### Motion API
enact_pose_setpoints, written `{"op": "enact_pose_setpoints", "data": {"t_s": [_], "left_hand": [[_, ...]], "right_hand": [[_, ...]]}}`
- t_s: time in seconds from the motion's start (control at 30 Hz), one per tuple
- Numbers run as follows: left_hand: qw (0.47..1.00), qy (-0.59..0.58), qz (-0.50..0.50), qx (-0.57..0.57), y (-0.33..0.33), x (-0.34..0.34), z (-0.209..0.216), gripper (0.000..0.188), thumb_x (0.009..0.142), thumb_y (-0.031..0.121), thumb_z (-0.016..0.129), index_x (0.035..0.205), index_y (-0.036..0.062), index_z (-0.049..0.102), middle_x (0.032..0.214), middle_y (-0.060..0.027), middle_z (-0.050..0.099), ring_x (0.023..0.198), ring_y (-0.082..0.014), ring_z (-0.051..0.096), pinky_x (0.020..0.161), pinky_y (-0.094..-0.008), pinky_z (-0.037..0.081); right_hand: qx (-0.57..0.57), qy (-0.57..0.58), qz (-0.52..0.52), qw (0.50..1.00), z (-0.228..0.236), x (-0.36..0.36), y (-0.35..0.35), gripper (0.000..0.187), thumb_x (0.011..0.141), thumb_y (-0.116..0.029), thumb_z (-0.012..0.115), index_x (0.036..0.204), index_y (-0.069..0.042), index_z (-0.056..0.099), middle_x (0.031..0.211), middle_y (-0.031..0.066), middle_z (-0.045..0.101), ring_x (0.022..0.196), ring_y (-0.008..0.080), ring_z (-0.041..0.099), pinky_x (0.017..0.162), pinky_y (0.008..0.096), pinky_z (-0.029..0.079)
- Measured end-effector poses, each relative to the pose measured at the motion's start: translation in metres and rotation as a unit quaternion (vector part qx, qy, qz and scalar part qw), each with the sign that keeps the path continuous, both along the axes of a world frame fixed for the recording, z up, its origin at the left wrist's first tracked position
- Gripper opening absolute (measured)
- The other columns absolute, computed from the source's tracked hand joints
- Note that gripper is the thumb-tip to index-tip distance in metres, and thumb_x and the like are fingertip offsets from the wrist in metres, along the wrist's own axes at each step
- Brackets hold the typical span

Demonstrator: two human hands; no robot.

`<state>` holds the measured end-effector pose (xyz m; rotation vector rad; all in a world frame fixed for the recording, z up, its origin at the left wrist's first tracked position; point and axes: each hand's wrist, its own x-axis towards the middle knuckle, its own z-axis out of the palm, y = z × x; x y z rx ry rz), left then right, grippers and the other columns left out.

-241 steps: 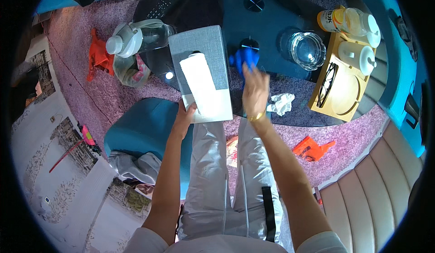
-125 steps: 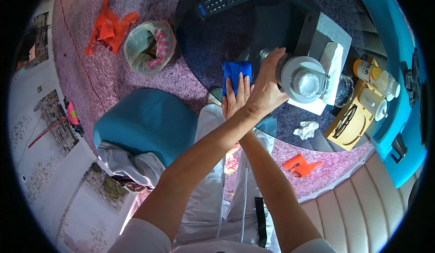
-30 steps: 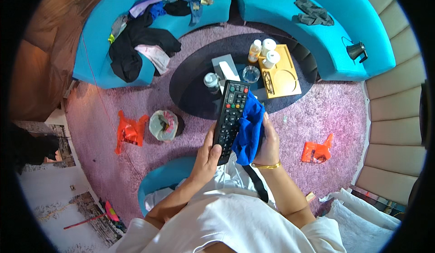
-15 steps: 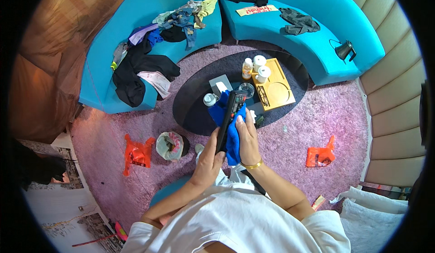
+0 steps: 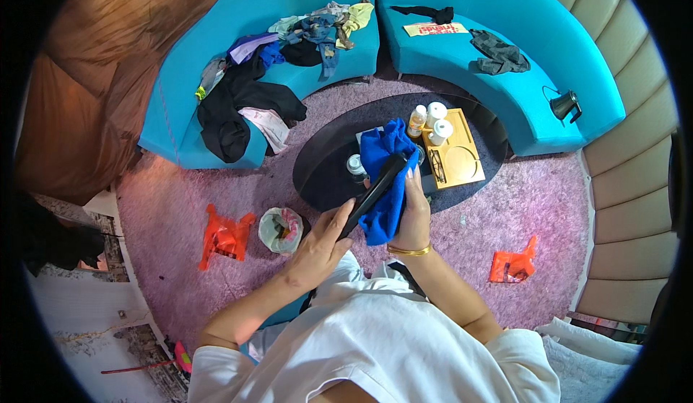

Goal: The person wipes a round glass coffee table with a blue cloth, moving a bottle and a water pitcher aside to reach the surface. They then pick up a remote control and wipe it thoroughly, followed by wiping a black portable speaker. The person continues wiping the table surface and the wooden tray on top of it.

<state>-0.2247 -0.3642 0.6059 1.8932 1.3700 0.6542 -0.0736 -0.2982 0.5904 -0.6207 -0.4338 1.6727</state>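
A long black remote control (image 5: 369,199) slants up and to the right in front of me. My left hand (image 5: 323,243) is closed round its lower end. Its side or back faces me now, and no buttons show. A blue cloth (image 5: 384,222) wraps about the upper end and hangs down beside it. My right hand (image 5: 413,221), below a gold bracelet, grips the cloth against the remote's far end; part of its fingers is hidden behind the cloth.
Beyond my hands stands a dark oval table (image 5: 325,150) with a wooden tray (image 5: 462,159), white mugs (image 5: 440,132) and a bottle (image 5: 417,121). A lined waste bin (image 5: 280,230) and orange bags (image 5: 226,235) sit on the pink carpet. Clothes (image 5: 245,111) cover the blue sofa (image 5: 173,129).
The remote has turned over, so its buttons no longer show. The cloth is now bunched up round its upper end. My view has shifted slightly to the left.
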Motion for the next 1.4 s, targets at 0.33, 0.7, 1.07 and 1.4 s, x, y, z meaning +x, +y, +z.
{"op": "enact_pose_setpoints", "data": {"t_s": [0.33, 0.7, 1.07, 1.4], "left_hand": [[0.998, -0.034, -0.047, 0.019, 0.031, 0.05, -0.028, 0.062, 0.083, 0.004, 0.05, 0.136, 0.0041, 0.018, 0.124, -0.0245, 0.041, 0.111, -0.038, 0.045, 0.09, -0.038, 0.037], [0.983, -0.159, -0.067, -0.064, 0.027, 0.094, -0.041, 0.062, 0.09, 0.026, 0.047, 0.137, 0.0031, 0.015, 0.124, -0.0206, 0.043, 0.111, -0.0308, 0.047, 0.091, -0.0344, 0.036], [0.974, -0.221, -0.042, -0.026, 0.038, 0.097, -0.045, 0.06, 0.09, 0.038, 0.043, 0.132, -0.001, 0.025, 0.12, -0.0211, 0.043, 0.108, -0.0317, 0.047, 0.091, -0.0368, 0.036], [0.988, -0.119, -0.021, 0.093, 0.047, 0.09, -0.043, 0.058, 0.089, 0.04, 0.043, 0.126, -0.0035, 0.034, 0.109, -0.0219, 0.05, 0.098, -0.0349, 0.053, 0.083, -0.0375, 0.042]], "right_hand": [[0.011, -0.011, -0.006, 1.0, -0.001, 0.061, 0.018, 0.058, 0.08, -0.023, 0.056, 0.131, -0.009, 0.03, 0.106, 0.0072, 0.052, 0.094, 0.0175, 0.055, 0.084, 0.0337, 0.048], [-0.016, -0.041, -0.107, 0.993, 0.003, 0.087, 0.013, 0.039, 0.082, -0.015, 0.044, 0.12, -0.005, 0.042, 0.087, 0.0024, 0.054, 0.068, 0.0078, 0.054, 0.061, 0.0198, 0.047], [-0.022, -0.185, -0.074, 0.98, -0.022, 0.084, 0.026, 0.036, 0.085, -0.024, 0.047, 0.113, -0.002, 0.048, 0.096, 0.0083, 0.057, 0.082, 0.0139, 0.056, 0.076, 0.026, 0.046], [0.091, -0.183, -0.086, 0.975, 0.002, 0.073, 0.008, 0.044, 0.089, -0.029, 0.04, 0.125, -0.003, 0.037, 0.107, 0.0069, 0.048, 0.095, 0.011, 0.046, 0.087, 0.0238, 0.035]]}}
